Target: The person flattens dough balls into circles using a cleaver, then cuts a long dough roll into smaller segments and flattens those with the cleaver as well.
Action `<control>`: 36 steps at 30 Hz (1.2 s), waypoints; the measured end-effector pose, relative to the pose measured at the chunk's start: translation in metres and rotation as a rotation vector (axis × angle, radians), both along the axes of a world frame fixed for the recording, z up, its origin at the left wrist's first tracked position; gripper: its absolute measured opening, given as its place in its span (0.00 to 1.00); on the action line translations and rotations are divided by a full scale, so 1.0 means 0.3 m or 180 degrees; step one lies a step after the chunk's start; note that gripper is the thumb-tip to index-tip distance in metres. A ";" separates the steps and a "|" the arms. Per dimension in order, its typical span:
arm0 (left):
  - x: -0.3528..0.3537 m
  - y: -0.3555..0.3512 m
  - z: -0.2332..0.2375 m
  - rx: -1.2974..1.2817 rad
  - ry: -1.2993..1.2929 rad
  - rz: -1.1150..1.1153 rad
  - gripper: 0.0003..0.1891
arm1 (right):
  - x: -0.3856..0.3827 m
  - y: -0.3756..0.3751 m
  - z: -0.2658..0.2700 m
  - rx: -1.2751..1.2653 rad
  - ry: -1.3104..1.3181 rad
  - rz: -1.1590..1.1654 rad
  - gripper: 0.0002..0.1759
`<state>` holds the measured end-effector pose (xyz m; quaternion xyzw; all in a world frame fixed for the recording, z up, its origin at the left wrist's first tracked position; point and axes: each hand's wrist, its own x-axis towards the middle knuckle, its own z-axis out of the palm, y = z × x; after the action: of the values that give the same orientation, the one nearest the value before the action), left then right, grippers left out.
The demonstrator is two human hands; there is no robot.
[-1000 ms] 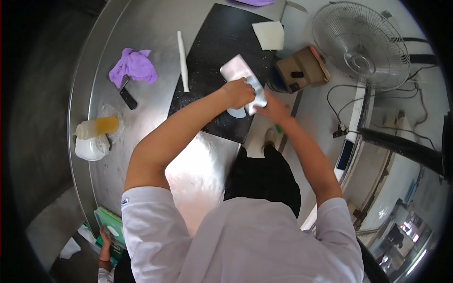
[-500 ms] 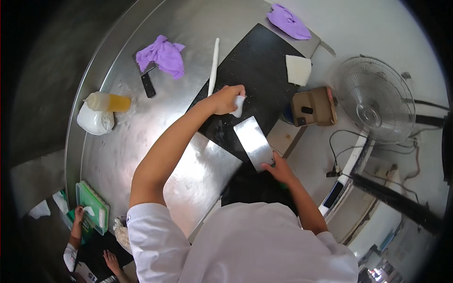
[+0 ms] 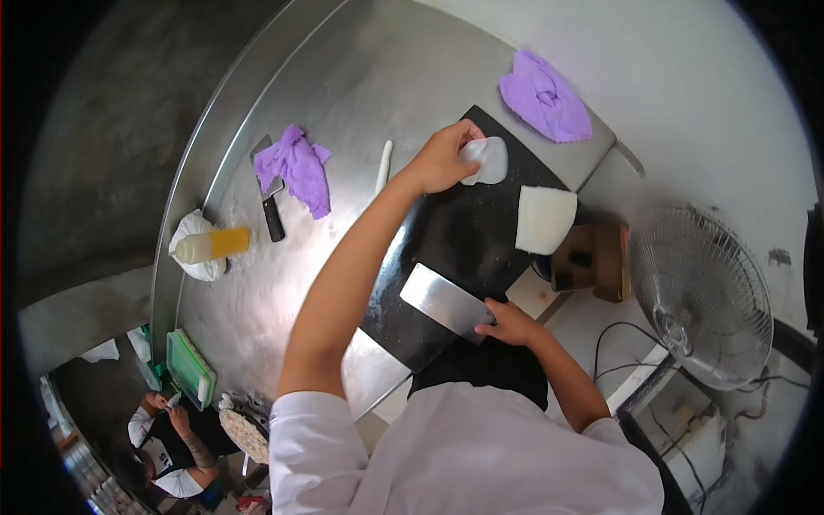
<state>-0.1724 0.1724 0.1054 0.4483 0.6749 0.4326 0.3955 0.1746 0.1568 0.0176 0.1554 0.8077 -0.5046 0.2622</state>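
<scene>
Near the far end of the black board (image 3: 446, 249), my left hand (image 3: 448, 159) pinches the edge of a thin, round white wrapper (image 3: 491, 161). My right hand (image 3: 511, 324) grips a wide metal blade (image 3: 446, 302) at its right end, over the near part of the board. A white square pad (image 3: 546, 219) lies at the board's right edge. To the left of my left arm, a white dough roll (image 3: 384, 167) rests by the board.
A purple cloth (image 3: 296, 172) lies against a black-handled knife (image 3: 273, 219); another purple cloth (image 3: 547, 96) is at the back. On the left are a yellow bottle (image 3: 212, 245) and green tray (image 3: 190, 369). A fan (image 3: 704, 296) stands right, a co-worker (image 3: 176, 442) lower left.
My left hand has moved away over the board, and the wrapper now shows spread flat. The blade in my right hand has turned more sideways. The whole view has shifted.
</scene>
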 end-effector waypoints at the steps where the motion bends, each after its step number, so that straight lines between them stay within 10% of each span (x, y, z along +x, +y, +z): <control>1: -0.021 0.048 -0.048 -0.0007 -0.0188 0.0178 0.20 | -0.002 0.020 0.001 -0.0091 0.0060 -0.0040 0.30; 8: -0.113 0.004 -0.264 -0.1647 0.1321 0.1756 0.29 | -0.041 0.155 0.072 -0.0102 -0.0284 0.0103 0.27; 11: -0.093 -0.208 -0.211 -0.1230 0.1004 0.2241 0.26 | -0.048 0.205 0.046 -0.0317 0.0057 0.0139 0.25; 15: 0.100 -0.616 -0.226 -0.1425 0.2567 0.2660 0.22 | -0.101 0.271 0.090 -0.0282 0.0673 0.0115 0.20; 23: 0.330 -0.861 -0.283 -0.0610 0.1382 0.3253 0.14 | -0.369 0.259 0.134 0.0334 0.0815 0.0303 0.24; 36: 0.498 -1.000 -0.261 -0.0374 0.1736 0.3244 0.17 | -0.532 0.048 0.246 0.0922 0.1145 0.1289 0.15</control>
<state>-0.0229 -0.1278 0.0270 0.1393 0.9059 0.3990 -0.0267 0.0149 0.1711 0.0914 -0.0648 0.9193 -0.3412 0.1854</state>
